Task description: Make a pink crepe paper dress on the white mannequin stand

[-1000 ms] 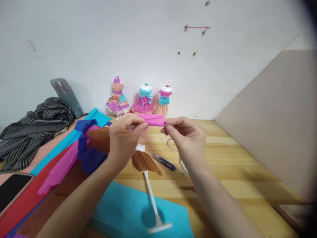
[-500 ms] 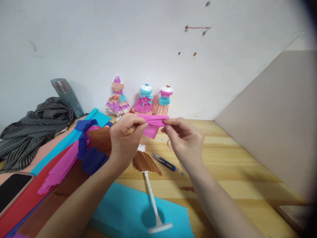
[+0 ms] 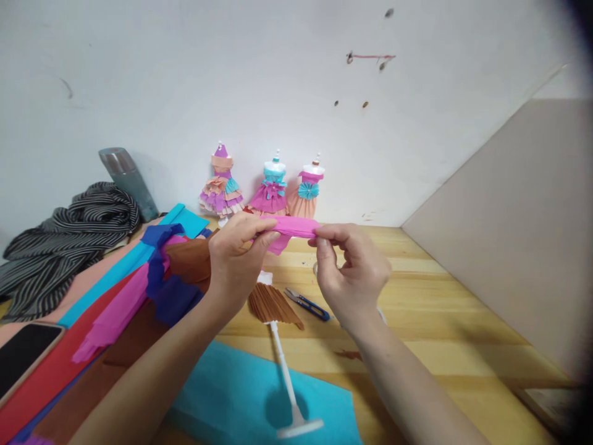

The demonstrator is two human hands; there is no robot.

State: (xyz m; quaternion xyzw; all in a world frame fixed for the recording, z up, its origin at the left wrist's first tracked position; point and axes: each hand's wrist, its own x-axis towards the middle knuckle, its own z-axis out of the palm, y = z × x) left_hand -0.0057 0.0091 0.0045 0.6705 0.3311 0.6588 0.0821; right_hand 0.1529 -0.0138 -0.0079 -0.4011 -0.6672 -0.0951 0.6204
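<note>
A folded strip of pink crepe paper is stretched between both hands above the wooden table. My left hand pinches its left end with thumb and fingers closed. My right hand pinches the right end the same way. Below them a small white mannequin stand lies tilted on the table, wearing a pleated brown paper skirt. Blue thread snips lie just right of the skirt.
Three dressed paper-gown mannequins stand by the white wall. Crepe sheets in blue, pink, brown, red pile at left, a cyan sheet in front. A striped cloth, a grey flask and a phone are at far left.
The pink strip has been worked between the fingers; a flap that hung down half a second ago is now smaller. My right hand shifted slightly right and turned.
</note>
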